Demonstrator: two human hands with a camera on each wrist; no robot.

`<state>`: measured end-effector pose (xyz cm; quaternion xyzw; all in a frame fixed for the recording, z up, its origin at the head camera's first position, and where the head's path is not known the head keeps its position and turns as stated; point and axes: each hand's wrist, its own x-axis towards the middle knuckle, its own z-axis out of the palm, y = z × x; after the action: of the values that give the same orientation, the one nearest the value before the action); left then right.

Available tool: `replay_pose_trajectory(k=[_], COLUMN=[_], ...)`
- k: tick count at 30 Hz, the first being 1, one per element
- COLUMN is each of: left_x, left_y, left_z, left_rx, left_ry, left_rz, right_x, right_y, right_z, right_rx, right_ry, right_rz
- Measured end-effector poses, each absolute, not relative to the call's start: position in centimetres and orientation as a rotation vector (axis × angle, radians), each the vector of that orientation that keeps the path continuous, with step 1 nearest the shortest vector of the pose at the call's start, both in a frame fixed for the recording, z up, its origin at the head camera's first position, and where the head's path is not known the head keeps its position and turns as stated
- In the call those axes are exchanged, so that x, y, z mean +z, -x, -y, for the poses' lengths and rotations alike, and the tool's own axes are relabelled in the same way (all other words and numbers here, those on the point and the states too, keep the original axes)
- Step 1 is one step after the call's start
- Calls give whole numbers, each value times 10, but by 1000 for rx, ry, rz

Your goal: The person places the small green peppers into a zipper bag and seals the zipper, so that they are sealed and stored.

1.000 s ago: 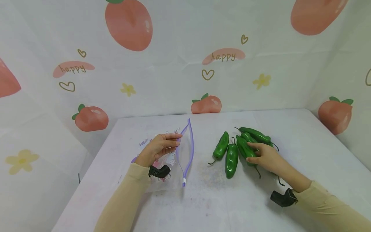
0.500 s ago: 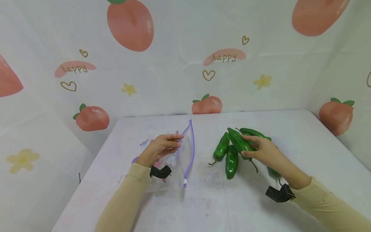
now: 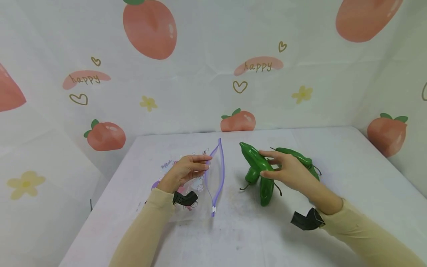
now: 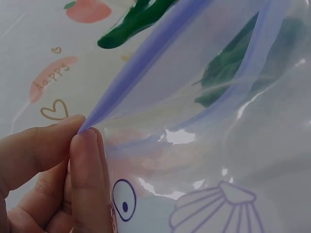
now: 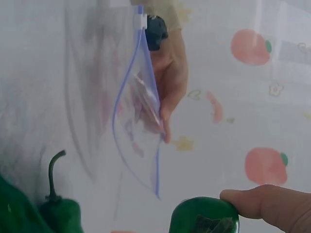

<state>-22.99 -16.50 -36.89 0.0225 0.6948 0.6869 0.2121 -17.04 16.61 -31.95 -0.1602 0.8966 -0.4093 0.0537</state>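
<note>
My left hand (image 3: 186,170) pinches one edge of the mouth of a clear plastic slider bag (image 3: 222,170) with purple trim and printed drawings. Its mouth gapes toward the right, and a white slider (image 3: 214,209) sits at the near end. Between thumb and fingers, my right hand (image 3: 293,172) holds a green chili pepper (image 3: 255,157), tilted, its tip up and to the left. Below this one, two more green peppers lie on the table, one (image 3: 267,191) nearer me and one (image 3: 251,178) partly covered. In the right wrist view, the held pepper's stem end (image 5: 204,211) shows beside my thumb.
Behind my right hand lie more green peppers (image 3: 295,154), partly hidden by it. The white table (image 3: 240,237) meets a white cloth backdrop (image 3: 200,96) printed with peaches, hearts and flowers. Each wrist carries a black camera mount (image 3: 308,219).
My right hand has lifted a green pepper from the pile and carried it left toward the bag. My left hand and the bag have stayed nearly still.
</note>
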Motion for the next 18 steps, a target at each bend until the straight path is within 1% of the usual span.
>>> replay_pose_trajectory(k=[6,18], left_x=[-370,-369], left_y=[231,233], left_z=[162,159], left_rx=[1911,1912], left_ry=[-73,-22], left_rz=[-1923,-1917], right_x=[-324,-338], right_y=[169,166], right_z=[-150,-123], right_rx=[-1272,-1215], right_ry=[561,605], right_rz=[-2676,-2622])
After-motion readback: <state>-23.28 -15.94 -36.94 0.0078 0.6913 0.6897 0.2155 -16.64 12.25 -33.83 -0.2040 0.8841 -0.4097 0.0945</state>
